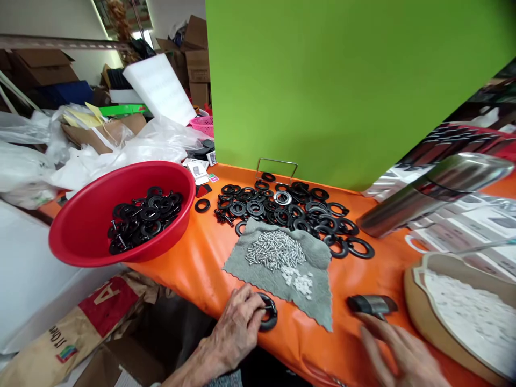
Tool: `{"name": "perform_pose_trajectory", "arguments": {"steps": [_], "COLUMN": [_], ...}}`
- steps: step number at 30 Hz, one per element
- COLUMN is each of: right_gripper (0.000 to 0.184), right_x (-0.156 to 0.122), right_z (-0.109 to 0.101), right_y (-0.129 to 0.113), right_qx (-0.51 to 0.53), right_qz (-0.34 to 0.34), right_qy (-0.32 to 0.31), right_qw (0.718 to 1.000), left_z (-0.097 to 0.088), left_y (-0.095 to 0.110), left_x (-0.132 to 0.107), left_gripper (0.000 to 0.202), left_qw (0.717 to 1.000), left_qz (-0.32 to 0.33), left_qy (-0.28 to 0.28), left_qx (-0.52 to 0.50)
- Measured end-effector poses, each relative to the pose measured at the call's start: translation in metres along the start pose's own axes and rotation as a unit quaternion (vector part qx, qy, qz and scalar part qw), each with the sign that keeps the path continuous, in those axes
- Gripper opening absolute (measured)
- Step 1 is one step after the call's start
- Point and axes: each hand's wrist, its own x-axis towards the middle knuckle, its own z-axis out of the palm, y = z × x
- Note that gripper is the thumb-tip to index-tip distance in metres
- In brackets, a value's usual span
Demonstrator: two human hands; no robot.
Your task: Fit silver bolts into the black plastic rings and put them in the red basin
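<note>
At the front edge of the orange-covered table, my left hand (241, 326) pinches a black ring (271, 321) by its left side, fingers closed. The ring lies flat, with what looks like a small metal pin at its upper part. On the right, my right hand (399, 352) is blurred by motion, its fingers stretched out and apart. Just beyond its fingertips lies a small hammer (371, 305) with a dark head; its handle is mostly hidden by the hand. A grey cloth (318, 310) in the middle bears many small silver screws (275, 250) and small white pieces (298, 281).
A heap of black rings (282, 207) lies behind the cloth. At left stands a red basin (76, 236) holding black ring parts. To the right are a tan container (419, 306) of white pieces and a tilted steel flask (403, 201). A green panel (322, 91) rises behind.
</note>
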Motion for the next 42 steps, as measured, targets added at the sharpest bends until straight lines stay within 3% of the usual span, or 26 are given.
{"name": "perform_pose_trajectory", "arguments": {"steps": [3,5,8,11,16,22,26,30,34,39,42], "right_gripper": [0.017,0.020,0.020,0.017,0.013,0.016,0.016,0.017,0.023,0.024,0.030], "right_x": [0.037,0.057,0.072,0.076,0.077,0.080,0.080,0.065,0.045,0.049,0.055], "right_z": [0.031,0.053,0.077,0.086,0.089,0.088,0.075,0.052,0.040,0.053,0.054], "right_y": [-0.059,-0.082,-0.093,-0.093,-0.094,-0.099,-0.101,-0.109,-0.123,-0.116,-0.113], "right_qx": [0.029,0.017,-0.023,-0.046,-0.029,0.038,0.091,0.148,0.255,0.180,0.168], "right_qz": [-0.105,-0.122,-0.118,-0.114,-0.110,-0.083,-0.045,0.002,0.086,0.050,0.037], "right_qy": [-0.016,-0.023,-0.036,-0.056,-0.082,-0.098,-0.094,-0.108,-0.116,-0.042,-0.036], "right_qw": [0.994,0.992,0.992,0.991,0.990,0.991,0.990,0.983,0.956,0.981,0.984], "left_z": [-0.007,-0.013,-0.022,-0.028,-0.030,-0.038,-0.040,-0.039,-0.036,-0.035,-0.034], "left_y": [0.004,0.005,0.005,0.003,0.004,0.008,0.009,0.009,0.008,0.010,0.013], "left_x": [-0.003,-0.004,-0.003,-0.001,0.002,0.002,0.002,0.001,0.002,0.003,0.002], "left_gripper": [0.015,0.014,0.015,0.015,0.013,0.015,0.016,0.017,0.016,0.018,0.022], "left_qw": [0.999,0.998,0.996,0.994,0.990,0.977,0.956,0.958,0.960,0.946,0.934], "left_qz": [-0.021,-0.035,-0.044,-0.047,-0.057,-0.091,-0.115,-0.111,-0.106,-0.127,-0.134], "left_qy": [0.027,0.046,0.069,0.085,0.108,0.075,0.046,0.048,0.041,0.032,0.035], "left_qx": [-0.029,-0.035,-0.039,-0.046,-0.065,-0.176,-0.267,-0.262,-0.258,-0.296,-0.329]}}
